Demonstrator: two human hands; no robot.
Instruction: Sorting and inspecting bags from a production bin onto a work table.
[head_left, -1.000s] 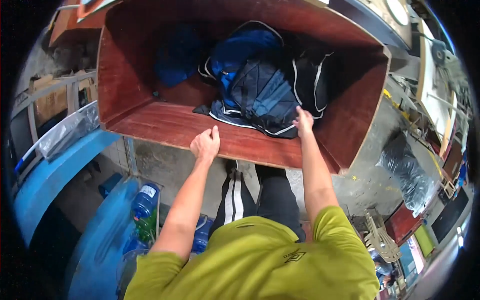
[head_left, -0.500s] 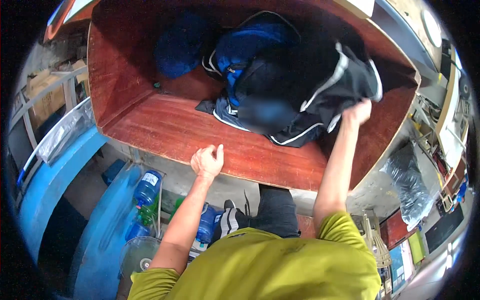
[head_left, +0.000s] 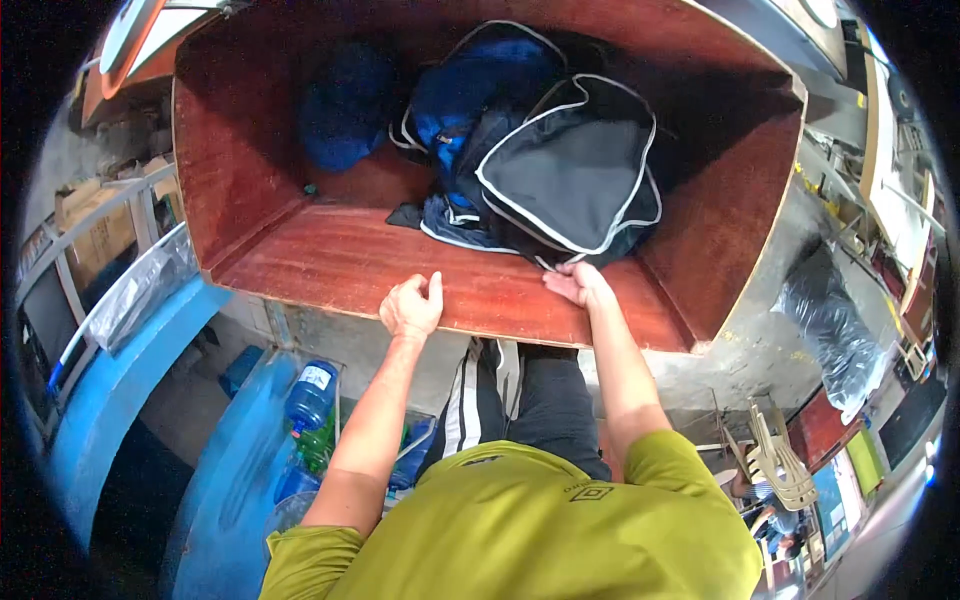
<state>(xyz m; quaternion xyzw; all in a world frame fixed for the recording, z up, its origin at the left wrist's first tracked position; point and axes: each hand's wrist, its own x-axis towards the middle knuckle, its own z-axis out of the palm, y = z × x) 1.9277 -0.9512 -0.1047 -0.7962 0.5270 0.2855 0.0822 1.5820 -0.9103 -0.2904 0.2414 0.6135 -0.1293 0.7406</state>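
Observation:
A black bag with white piping (head_left: 570, 175) sits in the right half of a reddish-brown wooden box (head_left: 330, 265). A blue and black bag (head_left: 490, 85) lies behind and left of it, partly covered. My right hand (head_left: 580, 283) is at the near lower edge of the black bag, fingers outstretched and palm partly turned up; it grips nothing that I can see. Over the box's front edge is my left hand (head_left: 411, 305), thumb raised and fingers loosely bent, holding nothing visible. It is apart from the bags.
A dark blue rounded item (head_left: 345, 105) lies at the box's back left. Below left are a blue water jug (head_left: 311, 395) and a blue curved structure (head_left: 125, 345). A dark plastic bag (head_left: 830, 310) hangs on the right, above stacked beige chairs (head_left: 780, 460).
My right hand has let go of the bag's right side and moved left to its near edge. The black bag has settled leftward, its flat panel facing up. My left hand has barely moved.

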